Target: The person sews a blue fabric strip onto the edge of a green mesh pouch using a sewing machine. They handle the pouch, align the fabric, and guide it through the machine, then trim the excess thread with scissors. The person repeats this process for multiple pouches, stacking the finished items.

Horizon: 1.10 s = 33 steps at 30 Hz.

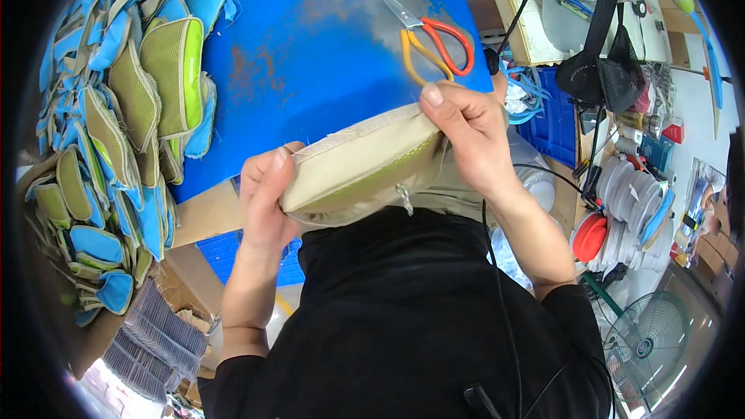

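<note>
A beige sewn fabric piece (365, 157) with olive mesh and a lime-green strip is stretched between my two hands, close in front of my body. My left hand (268, 190) grips its left end, thumb on top. At the right end my right hand (467, 128) pinches the upper edge between thumb and fingers. A short pale tuft or cord hangs from the lower side. Beyond my right hand, scissors (427, 27) with one red and one yellow-orange handle lie on the blue tabletop (287, 23), blades slightly apart.
Piled at the left are many similar sewn pieces (167, 70) in olive, blue and lime. Below them stand stacked grey striped sheets (151, 334). To the right are a pale worktable (528, 23), stacked white discs (632, 194), a red disc (590, 238) and a fan (644, 345).
</note>
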{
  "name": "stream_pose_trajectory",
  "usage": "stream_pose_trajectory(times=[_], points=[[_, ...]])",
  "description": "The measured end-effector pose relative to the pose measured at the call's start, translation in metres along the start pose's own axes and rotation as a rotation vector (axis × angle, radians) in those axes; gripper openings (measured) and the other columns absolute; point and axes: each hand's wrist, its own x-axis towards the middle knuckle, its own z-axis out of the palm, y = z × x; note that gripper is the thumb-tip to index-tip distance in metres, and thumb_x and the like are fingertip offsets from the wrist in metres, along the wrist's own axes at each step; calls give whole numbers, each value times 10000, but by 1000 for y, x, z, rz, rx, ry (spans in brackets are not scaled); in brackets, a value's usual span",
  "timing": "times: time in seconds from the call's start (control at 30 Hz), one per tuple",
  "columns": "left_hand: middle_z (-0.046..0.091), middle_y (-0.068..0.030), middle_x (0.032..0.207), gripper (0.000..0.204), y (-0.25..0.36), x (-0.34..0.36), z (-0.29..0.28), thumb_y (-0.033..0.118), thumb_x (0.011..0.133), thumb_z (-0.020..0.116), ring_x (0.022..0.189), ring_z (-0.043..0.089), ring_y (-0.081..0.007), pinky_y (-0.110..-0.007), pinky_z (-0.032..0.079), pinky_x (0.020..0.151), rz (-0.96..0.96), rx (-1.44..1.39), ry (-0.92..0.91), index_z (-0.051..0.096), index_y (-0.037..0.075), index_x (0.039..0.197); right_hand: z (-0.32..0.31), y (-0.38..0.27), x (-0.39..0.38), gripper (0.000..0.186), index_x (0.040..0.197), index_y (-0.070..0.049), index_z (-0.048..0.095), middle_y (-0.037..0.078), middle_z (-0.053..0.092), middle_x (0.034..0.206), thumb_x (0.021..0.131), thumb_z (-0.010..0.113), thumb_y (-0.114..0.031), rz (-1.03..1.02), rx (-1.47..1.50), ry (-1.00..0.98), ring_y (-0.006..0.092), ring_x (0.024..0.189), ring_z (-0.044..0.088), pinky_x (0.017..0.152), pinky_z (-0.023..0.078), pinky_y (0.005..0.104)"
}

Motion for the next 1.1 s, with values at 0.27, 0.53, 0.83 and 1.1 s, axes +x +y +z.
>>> stream_pose_trajectory(times=[0.27, 0.53, 0.83, 1.1], points=[[663, -51, 909, 239, 23, 32, 44, 136, 831, 813, 823, 614, -147, -299, 473, 723, 94, 933, -388, 700, -7, 985, 23, -5, -10, 267, 1053, -6, 702, 74, 623, 886, 889, 800, -193, -176, -172, -117, 172, 817, 590, 735, 489, 314], [663, -41, 951, 301, 10, 21, 35, 30, 861, 735, 880, 603, -93, -267, 470, 776, -43, 503, -213, 723, -5, 1160, 5, 34, -21, 507, 1191, -30, 640, 121, 667, 1120, 749, 873, -120, -516, -304, 66, 280, 1029, 671, 884, 543, 365], [642, -49, 830, 268, -1, 21, 50, 79, 854, 810, 681, 586, -126, -238, 459, 599, 464, 1081, -72, 758, 27, 1112, 13, 28, -21, 145, 882, -33, 696, 73, 611, 769, 885, 774, -155, -480, -369, -42, 230, 653, 552, 602, 416, 361], [673, 18, 891, 252, -26, -10, 59, 270, 1059, 618, 763, 578, -11, -204, 476, 679, -515, -211, -71, 693, 36, 1001, 17, 25, -26, 495, 746, 28, 650, 26, 501, 631, 1047, 617, -364, 3, 117, -127, 80, 618, 433, 543, 353, 317]])
